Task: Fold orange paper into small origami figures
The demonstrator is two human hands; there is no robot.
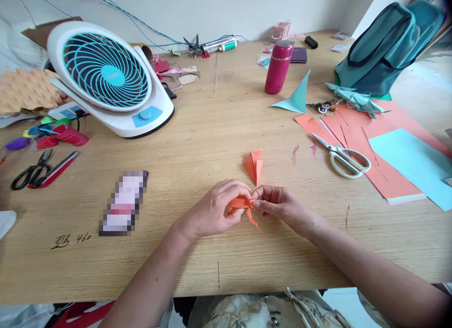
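Note:
Both hands meet over the near middle of the wooden table. My left hand and my right hand pinch a small folded orange paper piece between their fingertips. A pointed flap of it hangs down below the fingers. Just beyond the hands a second folded orange paper piece stands on the table, untouched.
White-handled scissors lie on orange paper sheets beside a light blue sheet at the right. A teal folded shape, a magenta flask, a teal bag, a white and teal fan and black scissors are about.

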